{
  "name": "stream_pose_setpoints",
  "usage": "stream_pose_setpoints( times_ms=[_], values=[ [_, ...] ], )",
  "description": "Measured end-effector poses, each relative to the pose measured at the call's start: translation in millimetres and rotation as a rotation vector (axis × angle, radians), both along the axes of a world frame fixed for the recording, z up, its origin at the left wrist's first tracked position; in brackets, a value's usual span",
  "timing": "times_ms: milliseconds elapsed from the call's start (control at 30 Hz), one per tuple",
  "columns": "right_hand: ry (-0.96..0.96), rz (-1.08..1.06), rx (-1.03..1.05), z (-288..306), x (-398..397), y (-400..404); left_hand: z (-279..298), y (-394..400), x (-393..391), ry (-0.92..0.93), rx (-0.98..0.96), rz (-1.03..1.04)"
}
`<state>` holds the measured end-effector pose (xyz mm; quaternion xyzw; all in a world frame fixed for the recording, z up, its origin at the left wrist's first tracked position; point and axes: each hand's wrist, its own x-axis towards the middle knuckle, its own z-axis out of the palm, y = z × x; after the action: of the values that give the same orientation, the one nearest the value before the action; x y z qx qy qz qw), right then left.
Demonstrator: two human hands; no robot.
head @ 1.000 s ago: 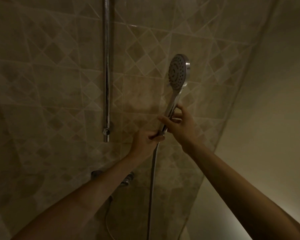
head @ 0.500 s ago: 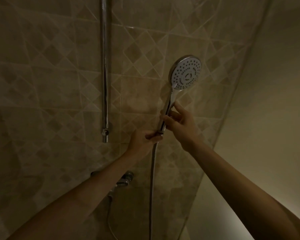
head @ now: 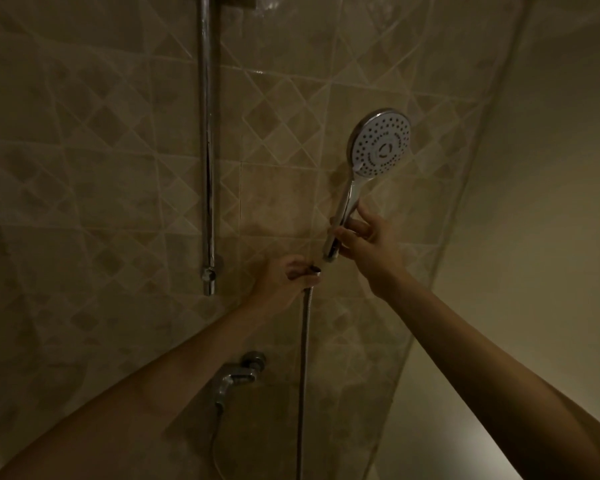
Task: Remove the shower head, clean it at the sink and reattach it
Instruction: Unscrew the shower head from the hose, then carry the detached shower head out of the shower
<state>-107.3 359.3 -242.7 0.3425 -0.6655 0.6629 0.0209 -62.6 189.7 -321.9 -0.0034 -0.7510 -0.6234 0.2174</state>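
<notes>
Against beige diamond-patterned wall tile (head: 118,168): vertical chrome riser rail (head: 207,150); flexible metal hose (head: 303,358), end nut pinched by left hand (head: 286,277); round chrome shower head (head: 378,143), handle gripped by right hand (head: 364,244). Advice: steady nut, twist handle squarely. Dim, glossy cubicle.

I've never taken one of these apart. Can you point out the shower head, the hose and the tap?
shower head (head: 381,146): head view, on its white spray face.
hose (head: 303,341): head view, on the metal stretch below the left hand.
tap (head: 236,377): head view, on its chrome body.
</notes>
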Motion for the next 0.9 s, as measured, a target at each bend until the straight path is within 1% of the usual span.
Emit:
stream_pose_setpoints(
  times_ms=[100,200,367,433,600,800,900],
  values=[
    [-0.015,0.001,0.001,5.9,-2.4,0.6,16.6,-3.3,-1.4,0.013,-0.054,0.01],
    [-0.006,0.028,0.016,15.7,-4.7,2.3,43.4,-10.7,-2.7,0.039,-0.187,0.039],
    [0.036,0.026,-0.01,38.3,-18.9,0.1,106.1,-31.3,-6.4,0.105,-0.373,0.065],
    [0.04,0.042,-0.023,49.0,-24.8,-2.8,131.9,-36.6,-6.0,0.15,-0.48,0.064],
    [0.048,0.05,-0.049,86.5,-35.7,-16.2,189.5,-44.2,-9.3,0.227,-0.683,0.095],
    [0.081,0.019,-0.127,134.1,-44.8,-37.8,251.4,-56.3,-9.2,0.35,-0.819,0.159],
    [0.103,0.024,-0.137,156.5,-48.5,-45.0,281.8,-62.1,-6.8,0.405,-0.864,0.225]
  ],
)
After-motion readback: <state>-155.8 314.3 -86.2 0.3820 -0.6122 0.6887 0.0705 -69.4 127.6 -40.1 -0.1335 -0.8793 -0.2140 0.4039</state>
